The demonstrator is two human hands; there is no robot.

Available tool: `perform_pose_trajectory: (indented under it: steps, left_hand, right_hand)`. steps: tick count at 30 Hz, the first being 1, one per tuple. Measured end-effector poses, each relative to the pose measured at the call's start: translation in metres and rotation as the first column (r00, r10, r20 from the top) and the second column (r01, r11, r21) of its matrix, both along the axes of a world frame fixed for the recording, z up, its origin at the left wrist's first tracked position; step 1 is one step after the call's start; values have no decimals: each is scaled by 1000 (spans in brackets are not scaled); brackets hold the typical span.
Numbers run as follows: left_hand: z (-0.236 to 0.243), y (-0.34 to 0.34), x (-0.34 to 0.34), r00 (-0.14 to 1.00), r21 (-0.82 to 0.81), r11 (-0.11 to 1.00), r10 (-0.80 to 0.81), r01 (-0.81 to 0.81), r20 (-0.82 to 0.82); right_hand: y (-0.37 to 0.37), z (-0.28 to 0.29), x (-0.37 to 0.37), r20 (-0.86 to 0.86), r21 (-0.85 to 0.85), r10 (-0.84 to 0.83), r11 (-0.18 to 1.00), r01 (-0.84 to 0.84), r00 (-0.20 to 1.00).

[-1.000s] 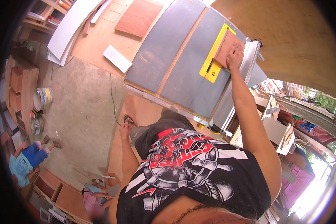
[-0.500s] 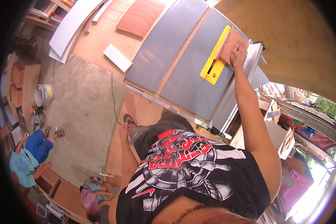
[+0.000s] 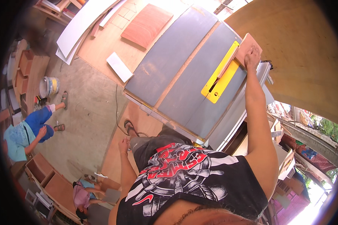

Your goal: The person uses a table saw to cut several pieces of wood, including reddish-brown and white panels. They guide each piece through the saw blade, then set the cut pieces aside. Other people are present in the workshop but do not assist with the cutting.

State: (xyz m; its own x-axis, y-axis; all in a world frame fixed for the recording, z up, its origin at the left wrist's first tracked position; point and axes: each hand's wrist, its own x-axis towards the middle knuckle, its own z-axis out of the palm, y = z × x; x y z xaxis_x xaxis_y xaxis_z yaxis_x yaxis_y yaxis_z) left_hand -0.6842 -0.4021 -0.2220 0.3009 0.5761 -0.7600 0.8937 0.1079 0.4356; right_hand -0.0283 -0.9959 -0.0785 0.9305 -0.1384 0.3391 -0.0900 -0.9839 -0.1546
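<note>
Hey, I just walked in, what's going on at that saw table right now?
A person in a black printed shirt stands at a grey table saw. Their right hand presses flat on a small reddish wood board lying at the far end of the yellow throat plate. The left hand hangs by their side, empty. Behind the saw, plywood sheets lie on the floor. Off to the left, two other people crouch near wooden cabinet boxes.
</note>
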Motion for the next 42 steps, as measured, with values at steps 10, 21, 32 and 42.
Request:
perform_pose_trajectory:
  steps: [10,21,32,42]
  left_hand:
    - [22,-18,21,999,-35,999,41,-40,13]
    - [56,-19,14,995,93,991,89,-92,37]
    - [67,-17,29,999,82,996,46,-46,7]
    - [26,28,-19,971,59,978,188,-198,148]
  right_hand:
    - [-29,2,50,13,-29,-13,999,13,1000]
    - [-34,33,51,-477,281,256,951,-130,841]
    - [-42,102,19,-688,186,387,912,-366,614]
    - [66,192,23,-167,-14,485,869,-494,859]
